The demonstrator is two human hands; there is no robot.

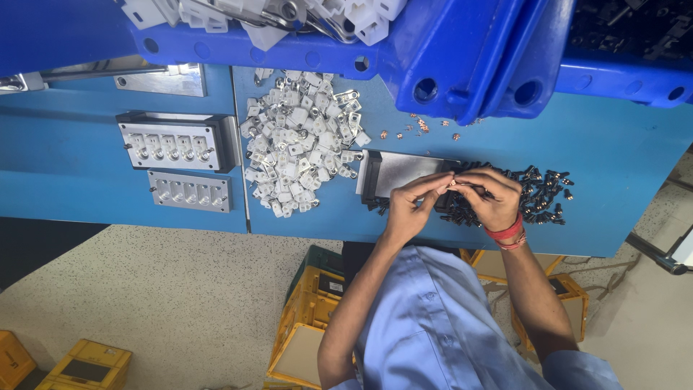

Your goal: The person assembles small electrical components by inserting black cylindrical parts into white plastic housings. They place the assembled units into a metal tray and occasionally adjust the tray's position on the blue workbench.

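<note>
My left hand (410, 208) and my right hand (497, 199) meet fingertip to fingertip over the blue bench (621, 159). Together they pinch a small black part (452, 185), which is too small to make out in detail. A red band circles my right wrist. Under and to the right of my right hand lies a heap of small black parts (543, 196). Just behind my left hand lies a flat grey metal plate (398, 172) with dark ends.
A pile of white and metal parts (299, 155) lies left of the plate. Two metal fixtures (173, 141) (190, 191) sit further left. Tiny copper pieces (419, 128) are scattered near the blue bins (462, 50) along the back. Yellow crates (310, 318) stand on the floor.
</note>
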